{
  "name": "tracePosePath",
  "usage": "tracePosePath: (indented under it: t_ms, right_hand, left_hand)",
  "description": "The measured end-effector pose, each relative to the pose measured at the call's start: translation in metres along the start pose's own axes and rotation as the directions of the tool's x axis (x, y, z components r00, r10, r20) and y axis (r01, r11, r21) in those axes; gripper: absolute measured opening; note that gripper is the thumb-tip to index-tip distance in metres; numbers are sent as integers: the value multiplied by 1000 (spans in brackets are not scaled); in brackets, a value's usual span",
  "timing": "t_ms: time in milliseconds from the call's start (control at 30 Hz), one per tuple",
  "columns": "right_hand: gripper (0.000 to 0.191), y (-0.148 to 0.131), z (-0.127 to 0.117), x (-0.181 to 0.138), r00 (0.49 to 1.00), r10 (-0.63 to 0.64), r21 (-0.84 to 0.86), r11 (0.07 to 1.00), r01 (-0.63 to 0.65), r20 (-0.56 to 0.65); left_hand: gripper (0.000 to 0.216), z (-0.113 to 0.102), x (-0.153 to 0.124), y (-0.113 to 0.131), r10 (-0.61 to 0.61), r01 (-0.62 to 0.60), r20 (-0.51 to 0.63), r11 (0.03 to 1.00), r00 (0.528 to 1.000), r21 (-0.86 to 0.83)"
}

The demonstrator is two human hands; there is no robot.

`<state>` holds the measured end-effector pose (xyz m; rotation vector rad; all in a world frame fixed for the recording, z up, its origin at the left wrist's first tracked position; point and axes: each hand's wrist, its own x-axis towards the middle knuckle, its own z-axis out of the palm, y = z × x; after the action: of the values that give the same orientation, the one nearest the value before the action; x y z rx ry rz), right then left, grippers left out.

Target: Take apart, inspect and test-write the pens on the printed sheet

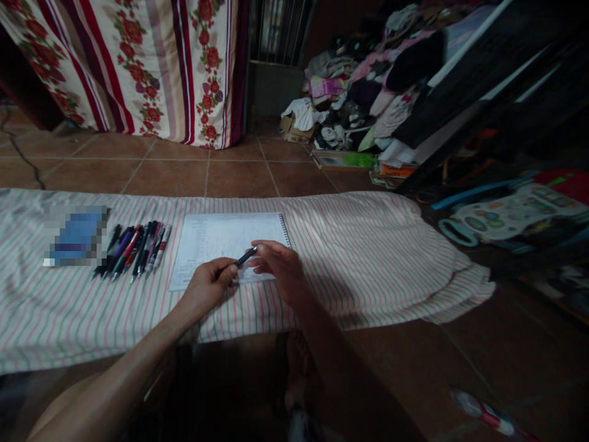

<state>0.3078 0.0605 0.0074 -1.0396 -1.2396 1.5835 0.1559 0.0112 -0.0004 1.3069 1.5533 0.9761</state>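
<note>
Over a spiral notebook (202, 236) with marks on its page, my left hand (212, 281) grips a dark pen (245, 256) by its lower part. The pen slants up to the right. At its upper end is my right hand (279, 265), with thumb and forefinger closed around the tip. Several pens (133, 248) in black, purple, red and white lie side by side to the left of the notebook. Everything rests on a striped cloth (359, 245) over a low table.
A blurred-out flat rectangular item (78, 236) lies at the cloth's left. Beyond stand a floral curtain (151, 67) and a heap of clothes (359, 92). A baby-toy-like panel (501, 212) is at the right, and a plastic bottle (483, 412) lies on the tiled floor.
</note>
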Motion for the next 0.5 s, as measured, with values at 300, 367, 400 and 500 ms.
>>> tracePosePath:
  t_ms: [300,367,400,500]
  right_hand:
    - [31,4,-1,1,991,40,-21,999,-38,124]
    - [28,5,-2,1,994,28,-30,999,-25,103]
    - [28,5,-2,1,996,21,-26,999,-19,86]
    - [27,4,-6,1,1000,3,-14,1000,-3,29]
  left_hand:
    - [32,7,0,7,-55,73,101,980,993,-186]
    - [34,10,1,10,-74,100,111,963,991,-252]
    - [35,11,1,12,-83,115,120,950,989,-292]
    - [37,14,2,16,-117,170,154,899,981,-404]
